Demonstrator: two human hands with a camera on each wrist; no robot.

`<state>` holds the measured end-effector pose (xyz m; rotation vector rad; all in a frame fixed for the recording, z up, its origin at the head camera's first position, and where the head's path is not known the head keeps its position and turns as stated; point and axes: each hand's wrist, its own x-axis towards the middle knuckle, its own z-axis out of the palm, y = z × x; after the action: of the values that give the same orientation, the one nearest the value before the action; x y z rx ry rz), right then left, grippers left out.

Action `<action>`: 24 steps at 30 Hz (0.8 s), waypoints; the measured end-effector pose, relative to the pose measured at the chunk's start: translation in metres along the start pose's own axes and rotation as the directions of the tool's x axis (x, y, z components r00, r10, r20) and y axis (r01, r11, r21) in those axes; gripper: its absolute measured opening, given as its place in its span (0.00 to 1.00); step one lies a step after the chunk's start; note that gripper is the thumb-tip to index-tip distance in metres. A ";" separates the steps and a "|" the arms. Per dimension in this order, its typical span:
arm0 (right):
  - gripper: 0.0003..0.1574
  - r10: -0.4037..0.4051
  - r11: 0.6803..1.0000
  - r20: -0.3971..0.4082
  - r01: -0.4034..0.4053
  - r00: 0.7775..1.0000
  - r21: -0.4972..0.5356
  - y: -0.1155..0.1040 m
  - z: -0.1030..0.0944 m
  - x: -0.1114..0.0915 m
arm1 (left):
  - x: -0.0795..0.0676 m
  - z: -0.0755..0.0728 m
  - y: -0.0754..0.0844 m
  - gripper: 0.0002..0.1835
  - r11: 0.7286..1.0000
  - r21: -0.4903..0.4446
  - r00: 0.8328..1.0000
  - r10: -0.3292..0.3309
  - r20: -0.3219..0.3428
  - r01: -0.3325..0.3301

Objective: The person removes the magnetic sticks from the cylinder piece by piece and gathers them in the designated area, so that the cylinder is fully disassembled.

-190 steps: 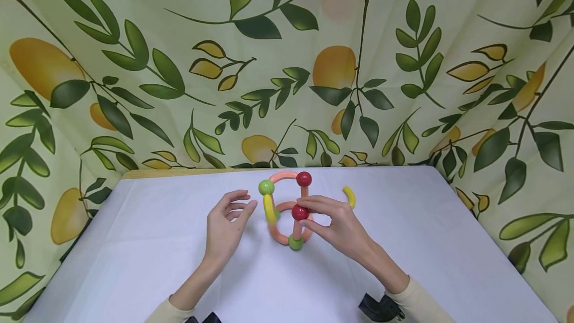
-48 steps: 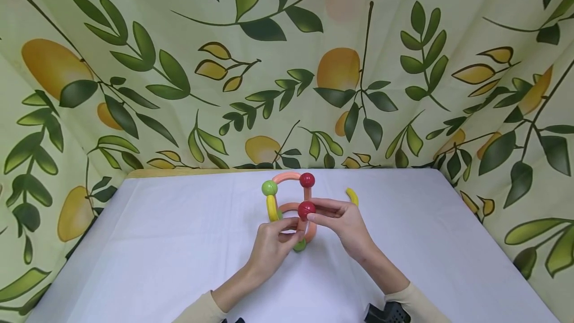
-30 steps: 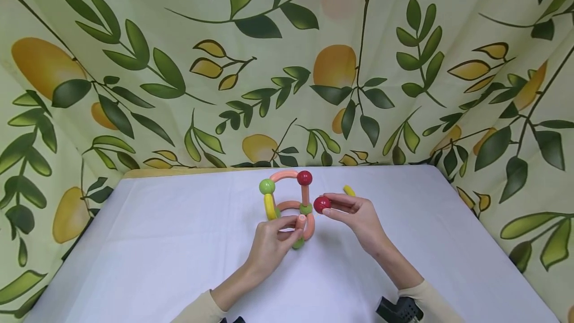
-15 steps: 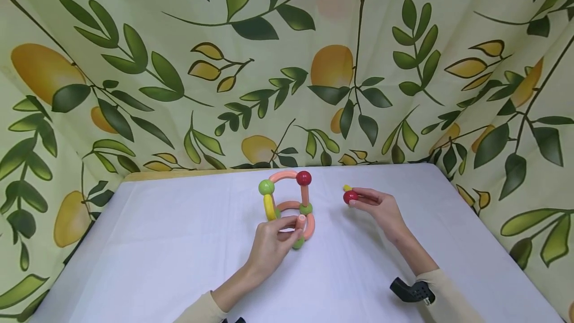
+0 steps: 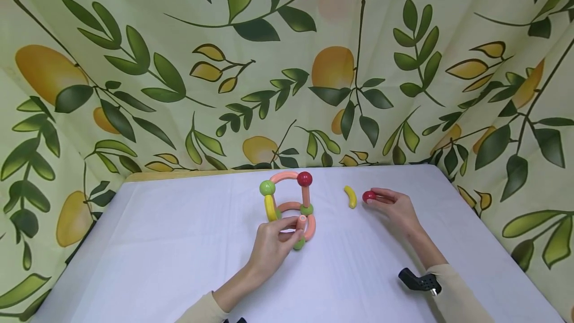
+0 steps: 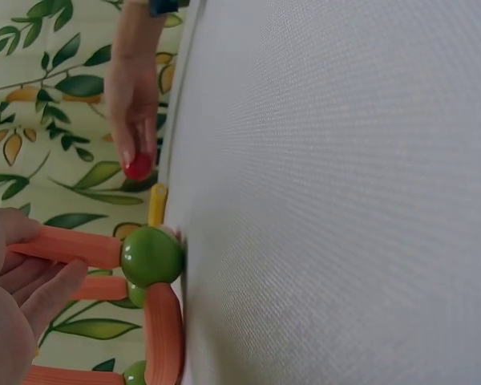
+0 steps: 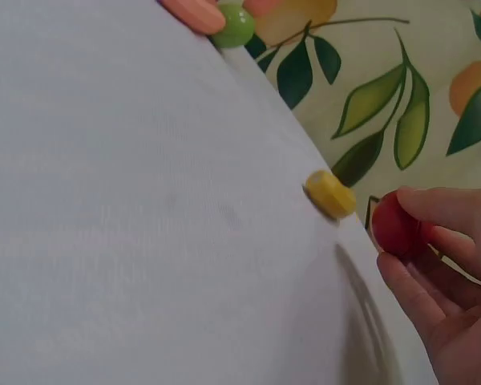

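Observation:
My left hand [image 5: 271, 250] pinches a straight salmon-pink rod [image 5: 302, 220] standing at the near side of a ball-and-rod toy frame. In the left wrist view that rod's lower end meets a green ball [image 6: 152, 257] on the table; its top end is bare. The frame has curved pink rods [image 5: 311, 227], a yellow curved rod [image 5: 270, 208], a green ball [image 5: 267, 188] at its upper left and a red ball [image 5: 304, 179] at its upper right. Off to the right, my right hand [image 5: 396, 213] holds another red ball [image 5: 368, 197] between thumb and fingers, above the cloth.
A loose yellow curved rod [image 5: 351, 197] lies on the white-clothed table [image 5: 179, 243], between the frame and my right hand. Behind the table hangs a leaf-patterned curtain [image 5: 278, 113]. A wooden edge [image 5: 179, 174] shows at the back left.
My right hand has lifted the red ball off the pink rod's top and carried it right, past the loose yellow rod. My left hand came in from the left and keeps pinching the pink rod.

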<state>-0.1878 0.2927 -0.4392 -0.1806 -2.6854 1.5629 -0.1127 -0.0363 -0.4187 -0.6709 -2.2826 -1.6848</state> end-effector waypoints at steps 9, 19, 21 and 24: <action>0.30 -0.060 0.993 -0.018 0.058 0.998 -0.100 0.013 0.001 0.003 | -0.001 0.000 0.000 0.14 1.000 0.010 1.000 0.008 -0.007 -0.008; 0.29 -0.069 0.990 0.005 0.069 0.998 -0.124 0.009 0.000 0.004 | -0.002 0.000 -0.001 0.15 1.000 0.002 0.999 0.031 -0.016 -0.031; 0.29 -0.068 0.990 0.010 0.069 0.998 -0.124 0.008 -0.001 0.005 | -0.001 0.000 -0.002 0.15 0.999 0.001 0.999 0.033 -0.020 -0.033; 0.30 -0.081 0.987 0.020 0.083 0.997 -0.135 0.007 -0.003 0.005 | -0.001 0.001 -0.003 0.15 0.999 0.001 0.999 0.036 -0.026 -0.036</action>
<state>-0.1916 0.2994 -0.4436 -0.0617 -2.7730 1.3652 -0.1131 -0.0366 -0.4219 -0.6818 -2.2400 -1.6676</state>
